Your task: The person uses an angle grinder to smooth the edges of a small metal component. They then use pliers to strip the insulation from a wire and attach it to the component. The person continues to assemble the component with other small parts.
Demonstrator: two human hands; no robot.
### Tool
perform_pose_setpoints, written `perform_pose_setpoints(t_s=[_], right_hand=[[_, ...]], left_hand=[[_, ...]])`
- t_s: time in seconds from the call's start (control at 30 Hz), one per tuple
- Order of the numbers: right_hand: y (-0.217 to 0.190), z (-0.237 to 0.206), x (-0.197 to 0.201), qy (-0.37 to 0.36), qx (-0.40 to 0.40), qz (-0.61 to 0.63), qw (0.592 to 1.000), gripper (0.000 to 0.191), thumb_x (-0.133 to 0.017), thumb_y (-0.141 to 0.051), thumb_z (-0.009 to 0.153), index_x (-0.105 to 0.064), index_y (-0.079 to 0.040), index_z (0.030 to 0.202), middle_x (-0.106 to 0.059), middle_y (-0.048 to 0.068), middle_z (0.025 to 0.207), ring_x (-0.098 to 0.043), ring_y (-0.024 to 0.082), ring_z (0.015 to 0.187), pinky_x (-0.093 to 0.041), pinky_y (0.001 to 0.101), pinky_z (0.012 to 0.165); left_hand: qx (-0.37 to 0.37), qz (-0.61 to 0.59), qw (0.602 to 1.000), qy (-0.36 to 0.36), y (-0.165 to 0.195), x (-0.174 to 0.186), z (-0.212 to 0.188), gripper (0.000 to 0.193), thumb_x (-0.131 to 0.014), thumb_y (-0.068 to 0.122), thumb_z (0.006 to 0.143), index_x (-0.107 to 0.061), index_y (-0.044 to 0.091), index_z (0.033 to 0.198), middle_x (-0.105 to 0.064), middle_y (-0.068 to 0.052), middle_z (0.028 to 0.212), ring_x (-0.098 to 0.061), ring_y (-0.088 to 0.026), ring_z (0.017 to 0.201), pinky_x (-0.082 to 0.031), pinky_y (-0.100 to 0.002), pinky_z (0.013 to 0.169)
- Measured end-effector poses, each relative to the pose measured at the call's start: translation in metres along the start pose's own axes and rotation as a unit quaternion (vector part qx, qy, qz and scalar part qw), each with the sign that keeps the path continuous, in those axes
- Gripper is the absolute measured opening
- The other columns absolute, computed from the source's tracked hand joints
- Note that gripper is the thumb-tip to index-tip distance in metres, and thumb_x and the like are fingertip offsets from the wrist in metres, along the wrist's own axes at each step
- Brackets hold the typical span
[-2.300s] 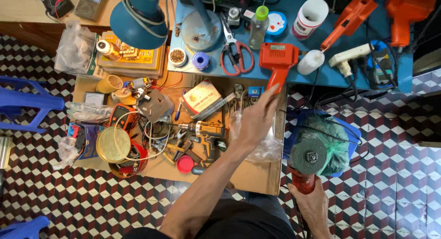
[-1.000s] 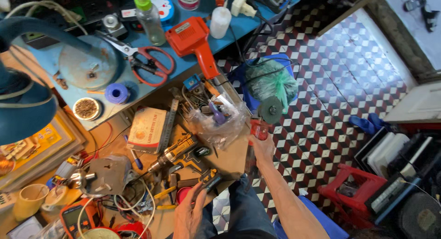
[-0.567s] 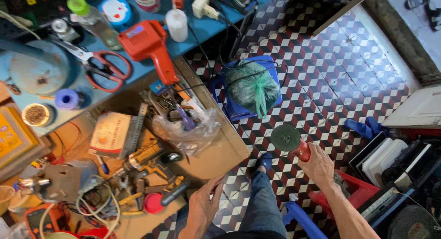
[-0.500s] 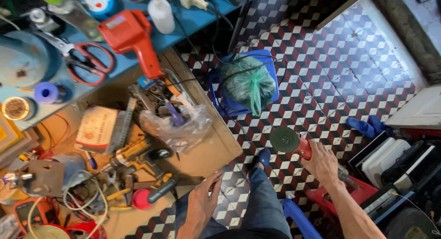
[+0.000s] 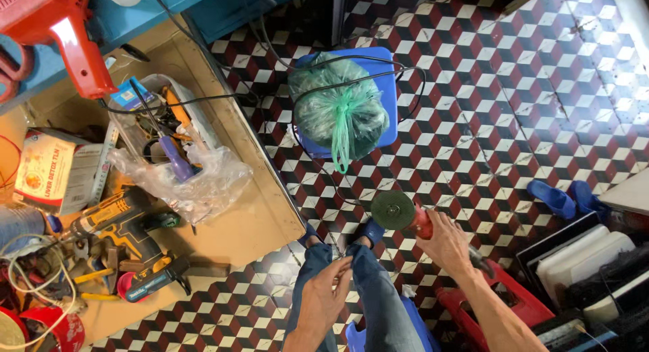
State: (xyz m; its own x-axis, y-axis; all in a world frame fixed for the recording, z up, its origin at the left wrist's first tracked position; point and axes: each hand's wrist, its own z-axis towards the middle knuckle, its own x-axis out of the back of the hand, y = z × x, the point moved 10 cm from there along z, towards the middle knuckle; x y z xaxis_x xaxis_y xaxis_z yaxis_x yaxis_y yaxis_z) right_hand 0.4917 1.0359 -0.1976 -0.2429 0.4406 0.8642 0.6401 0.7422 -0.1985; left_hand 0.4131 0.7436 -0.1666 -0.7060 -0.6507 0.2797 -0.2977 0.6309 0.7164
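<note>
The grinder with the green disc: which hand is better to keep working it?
The right hand. It already grips the grinder out over the tiled floor. The left hand is empty, resting by the knees, farther from the tool.

Low wooden workbench (image 5: 260,217), strewn with yellow cordless drill (image 5: 111,217), crumpled clear plastic bag (image 5: 196,183), cardboard box (image 5: 57,171); beside it, checkered tile floor (image 5: 487,108).

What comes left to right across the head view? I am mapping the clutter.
Cardboard box → cordless drill → plastic bag → left hand → green sack → grinder disc → right hand → blue slippers.
</note>
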Motion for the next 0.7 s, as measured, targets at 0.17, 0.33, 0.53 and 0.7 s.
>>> perform_pose_setpoints(t_s=[0.17,0.33,0.53,0.7], right_hand=[[-0.031,0.01,-0.025,-0.014,-0.12,0.242,0.963,0.077,-0.084,-0.036,0.068,-0.054,-0.008,0.134,-0.068,0.013,0.118,-0.069,0.029,0.105,-0.053,0.0432,0.093],[-0.036,0.045,-0.001,0.045,-0.184,0.336,0.923,0.066,-0.081,-0.032,0.066,-0.06,-0.005,0.123,-0.072,0.019,0.105,-0.07,0.032,0.099,-0.053,0.0445,0.086],[-0.027,0.136,0.011,0.128,-0.206,0.352,0.904,0.055,-0.08,-0.033,0.068,-0.063,-0.001,0.109,-0.074,0.02,0.098,-0.071,0.032,0.09,-0.053,0.0431,0.084],[-0.042,0.203,0.015,0.141,-0.187,0.325,0.916,0.056,-0.084,-0.032,0.066,-0.063,0.0,0.106,-0.072,0.018,0.099,-0.069,0.03,0.09,-0.052,0.0436,0.084]], left_hand=[[-0.001,-0.084,0.994,0.063,0.036,0.027,0.04,0.032,-0.067,0.022,0.092,-0.068,0.012,0.122,-0.081,-0.008,0.103,-0.081,-0.021,0.091,-0.062,-0.033,0.076],[-0.251,0.094,0.95,0.16,0.151,0.039,0.117,0.051,-0.077,0.028,0.089,-0.061,0.01,0.135,-0.068,-0.014,0.129,-0.063,-0.035,0.12,-0.052,-0.043,0.1],[-0.205,0.296,0.922,0.145,0.207,0.026,0.26,0.113,-0.094,0.037,0.066,-0.026,0.019,0.155,-0.016,-0.024,0.161,-0.022,-0.047,0.147,-0.027,-0.072,0.11],[-0.192,0.366,0.903,0.116,0.185,0.026,0.298,0.121,-0.095,0.027,0.066,-0.018,0.028,0.159,-0.003,-0.019,0.166,-0.013,-0.046,0.152,-0.024,-0.075,0.112]])
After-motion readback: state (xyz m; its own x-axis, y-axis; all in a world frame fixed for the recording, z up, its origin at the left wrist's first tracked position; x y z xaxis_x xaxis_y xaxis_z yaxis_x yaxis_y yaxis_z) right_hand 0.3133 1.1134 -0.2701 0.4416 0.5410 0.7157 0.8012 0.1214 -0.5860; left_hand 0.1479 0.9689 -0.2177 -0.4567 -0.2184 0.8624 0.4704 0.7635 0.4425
